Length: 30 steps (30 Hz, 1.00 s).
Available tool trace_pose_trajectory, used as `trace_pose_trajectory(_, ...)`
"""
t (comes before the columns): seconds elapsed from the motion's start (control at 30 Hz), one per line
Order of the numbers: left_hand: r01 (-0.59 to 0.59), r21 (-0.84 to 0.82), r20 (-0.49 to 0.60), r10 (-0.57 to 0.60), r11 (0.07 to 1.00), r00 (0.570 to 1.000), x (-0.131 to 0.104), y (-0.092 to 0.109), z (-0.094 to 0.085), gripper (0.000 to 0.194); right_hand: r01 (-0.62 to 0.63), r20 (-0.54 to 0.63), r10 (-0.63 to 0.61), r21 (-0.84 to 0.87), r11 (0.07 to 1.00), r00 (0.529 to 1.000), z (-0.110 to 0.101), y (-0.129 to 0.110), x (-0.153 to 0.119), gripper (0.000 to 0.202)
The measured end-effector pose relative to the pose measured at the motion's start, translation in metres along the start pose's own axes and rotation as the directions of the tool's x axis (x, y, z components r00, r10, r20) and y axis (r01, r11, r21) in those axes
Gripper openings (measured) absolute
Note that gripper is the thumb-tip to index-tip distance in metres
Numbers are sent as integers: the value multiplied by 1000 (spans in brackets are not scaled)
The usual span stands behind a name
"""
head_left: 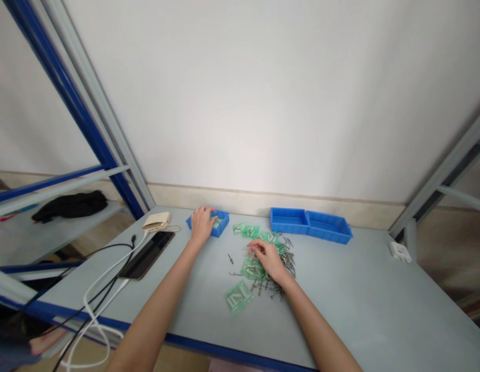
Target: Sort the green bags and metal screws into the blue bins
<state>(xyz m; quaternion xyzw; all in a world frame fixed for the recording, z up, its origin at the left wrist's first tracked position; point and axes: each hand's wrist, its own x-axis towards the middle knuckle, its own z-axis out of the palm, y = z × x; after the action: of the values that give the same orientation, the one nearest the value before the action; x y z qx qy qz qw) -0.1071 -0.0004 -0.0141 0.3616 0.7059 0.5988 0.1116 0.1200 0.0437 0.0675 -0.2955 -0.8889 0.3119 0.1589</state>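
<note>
My left hand (202, 223) is at a small blue bin (223, 223) near the wall, fingers curved over its left side and thumb apart from them. Some pale green packets (216, 222) show inside, partly hidden by the hand. My right hand (267, 258) hovers at a heap of loose rivets (288, 263), its fingertips drawn together above a green plastic bag (252, 267). Whether a small piece is between those fingertips is too small to make out. Another green bag with metal pieces inside (238, 297) lies nearer the front edge. Two single rivets (231, 259) rest left of the heap.
Two joined blue bins (311, 225) stand against the wall. On the left lie a phone (146, 256), a cream power bank (156, 221) and white and black cables (96, 289). A white adapter (400, 252) sits at the right, beside the metal frame.
</note>
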Motion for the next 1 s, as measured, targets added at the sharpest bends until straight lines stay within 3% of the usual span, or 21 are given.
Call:
trace_pose_trajectory(0.07, -88, 27, 56, 87, 996, 995, -11, 14, 11, 13, 9, -17, -9, -3, 1000, 1000, 0, 0, 0, 24)
trace_pose_trajectory(0.1, -238, 59, 155, 227, 969, 962, -17, 21, 19, 13, 12, -26, -12, -2, 1000, 1000, -1, 0, 1, 24)
trace_pose_trajectory(0.17, -483, 59, 344, 436, 874, 831, -30, 32, 38, 18, 16, -35, -16, -1, 1000, 999, -2, 0, 1, 23)
trace_pose_trajectory(0.23, -562, 70, 420, 486, 824, 766, -40, 39, 58, 26, 18, -37, -18, -12, 1000, 999, -4, 0, 1, 23)
trace_pose_trajectory(0.3, -576, 111, 437, 481, 810, 760, -44, 40, 73, 29, 14, -45, -15, -26, 1000, 999, -6, -2, 1, 23)
trace_pose_trajectory(0.37, -563, 151, 417, 464, 813, 782, -44, 40, 82, 27, 5, -63, -7, -31, 999, 998, -8, -3, 1, 23)
trace_pose_trajectory(0.5, -553, 159, 374, 468, 818, 800, -42, 42, 79, 24, 1, -70, -3, -30, 1000, 998, -9, -5, 1, 23)
trace_pose_trajectory(0.6, -475, 42, 294, 444, 879, 847, -47, 45, 67, 22, 35, -155, -49, -91, 995, 987, -10, -2, 2, 22)
trace_pose_trajectory(0.67, -332, -118, 191, 350, 936, 917, -51, 46, 61, 21, 31, -282, -73, -151, 988, 957, -9, 2, 3, 24)
trace_pose_trajectory(0.73, -138, -329, 142, 193, 934, 971, -55, 44, 59, 24, -9, -382, -51, -152, 988, 923, -8, 9, 4, 33)
trace_pose_trajectory(0.8, 60, -503, 201, 49, 862, 978, -59, 42, 60, 29, -46, -380, 12, -79, 996, 925, -5, 17, 6, 40)
trace_pose_trajectory(0.87, 204, -583, 304, -21, 786, 952, -62, 39, 64, 34, -73, -302, 70, -1, 997, 951, -1, 22, 8, 33)
trace_pose_trajectory(0.93, 264, -607, 357, -40, 749, 933, -65, 38, 65, 36, -85, -239, 92, 39, 996, 967, 1, 25, 9, 26)
trace_pose_trajectory(1.0, 233, -615, 326, -27, 754, 945, -68, 40, 63, 33, -72, -238, 84, 58, 996, 968, 1, 23, 9, 23)
